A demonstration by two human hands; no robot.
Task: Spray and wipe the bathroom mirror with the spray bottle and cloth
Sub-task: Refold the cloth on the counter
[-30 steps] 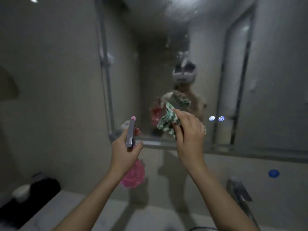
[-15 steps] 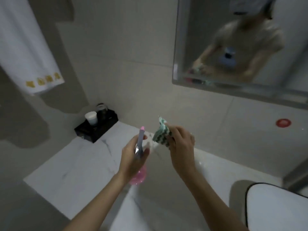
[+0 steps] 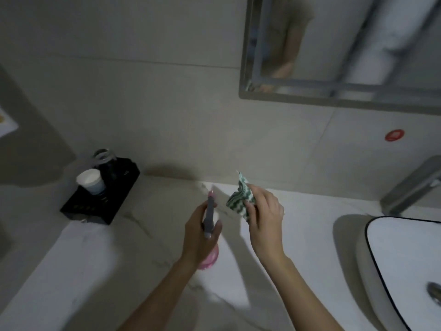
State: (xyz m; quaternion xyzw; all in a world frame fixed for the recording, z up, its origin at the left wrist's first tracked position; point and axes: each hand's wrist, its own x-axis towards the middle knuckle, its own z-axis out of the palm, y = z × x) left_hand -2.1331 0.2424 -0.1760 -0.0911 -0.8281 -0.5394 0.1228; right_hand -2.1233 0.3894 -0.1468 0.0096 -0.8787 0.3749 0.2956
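My left hand (image 3: 199, 237) grips the spray bottle (image 3: 210, 217) by its grey trigger head, over the white counter. The bottle's pink body shows below my palm. My right hand (image 3: 263, 219) pinches a crumpled green-and-white cloth (image 3: 239, 197) just right of the bottle's pink nozzle. The mirror (image 3: 334, 44) hangs on the wall at the upper right, well above both hands, and reflects an arm and a door frame.
The white marble counter (image 3: 95, 271) runs along the tiled wall. A black tray (image 3: 100, 201) with a white cup and a glass stands at its back left. A white basin (image 3: 405, 259) and a metal tap (image 3: 412, 187) are at the right. A red sticker (image 3: 394, 135) marks the wall.
My view has dropped from the mirror to the counter. Both hands have come down from in front of the glass to above the counter, still holding the bottle and cloth.
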